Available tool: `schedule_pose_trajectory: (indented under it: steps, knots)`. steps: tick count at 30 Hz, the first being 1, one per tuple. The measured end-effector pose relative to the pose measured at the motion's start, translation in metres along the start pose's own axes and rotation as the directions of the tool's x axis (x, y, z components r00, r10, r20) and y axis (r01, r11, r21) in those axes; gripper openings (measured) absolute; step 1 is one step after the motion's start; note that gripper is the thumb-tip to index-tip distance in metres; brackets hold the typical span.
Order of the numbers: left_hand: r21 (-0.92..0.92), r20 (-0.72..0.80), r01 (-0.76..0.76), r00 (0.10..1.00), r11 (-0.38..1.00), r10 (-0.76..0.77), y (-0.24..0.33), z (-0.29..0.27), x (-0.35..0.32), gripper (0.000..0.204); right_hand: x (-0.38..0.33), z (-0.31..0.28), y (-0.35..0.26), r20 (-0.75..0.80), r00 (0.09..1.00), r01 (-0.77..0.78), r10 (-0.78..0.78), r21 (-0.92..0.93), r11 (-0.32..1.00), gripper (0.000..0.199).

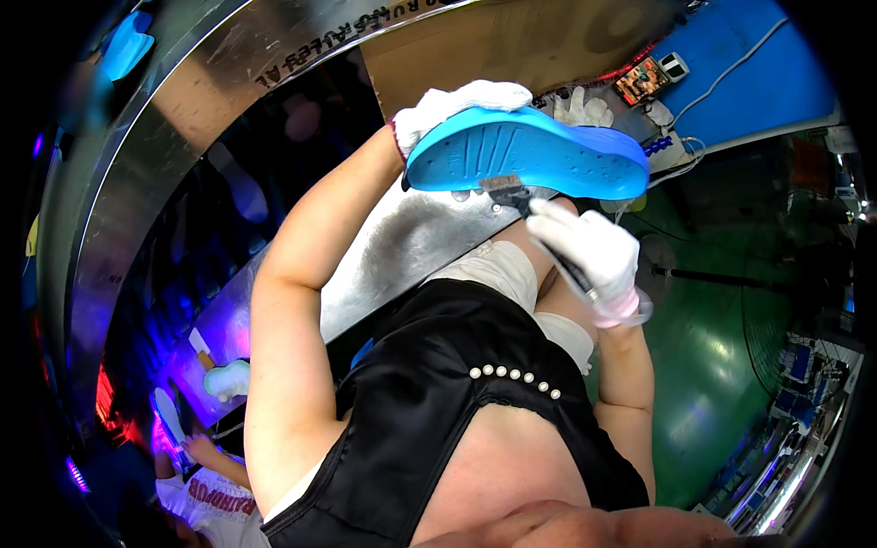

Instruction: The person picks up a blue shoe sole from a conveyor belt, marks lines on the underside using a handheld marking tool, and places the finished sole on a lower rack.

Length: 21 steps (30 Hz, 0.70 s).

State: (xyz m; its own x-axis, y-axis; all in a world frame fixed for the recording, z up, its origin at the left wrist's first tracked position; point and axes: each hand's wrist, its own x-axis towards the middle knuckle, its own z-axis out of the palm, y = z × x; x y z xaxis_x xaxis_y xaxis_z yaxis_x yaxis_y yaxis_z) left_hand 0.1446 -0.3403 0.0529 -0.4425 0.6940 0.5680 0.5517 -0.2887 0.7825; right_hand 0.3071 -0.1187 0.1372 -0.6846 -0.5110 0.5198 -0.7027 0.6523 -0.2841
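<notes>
Above lap: left hand fingers wrapped round blue sole; right hand clenched on brush.

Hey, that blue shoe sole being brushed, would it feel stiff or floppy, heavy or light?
The sole is probably light: the left hand holds it up by one end alone. It looks fairly stiff, keeping its shape unsupported. The brush in the right hand may leave it slippery.
</notes>
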Motion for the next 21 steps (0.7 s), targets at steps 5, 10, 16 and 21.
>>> schedule_pose_trajectory:
  steps: [5, 10, 16, 21]
  knots:
    - [-0.449, -0.029, 0.55, 0.779, 0.704, -0.626, 0.027, 0.004, -0.002, 0.064, -0.001, -0.009, 0.003, -0.064, 0.998, 0.012, -0.017, -0.068, 0.998, 0.026]
    - [-0.644, 0.131, 0.679, 0.551, 0.352, -0.825, 0.067, 0.0, 0.021, 0.069, 0.002, -0.02, -0.004, -0.097, 0.995, 0.023, -0.029, -0.066, 0.998, 0.03]
    - [-0.864, 0.25, 0.448, 0.778, 0.231, -0.576, 0.051, 0.022, 0.019, 0.08, -0.003, -0.015, 0.002, -0.036, 0.949, -0.245, 0.313, 0.54, 0.805, 0.017]
    - [-0.998, -0.058, -0.046, 0.849, 0.036, -0.525, 0.05, 0.069, 0.028, 0.075, 0.013, 0.02, 0.0, -0.389, 0.881, -0.101, 0.268, 0.398, 0.912, 0.017]
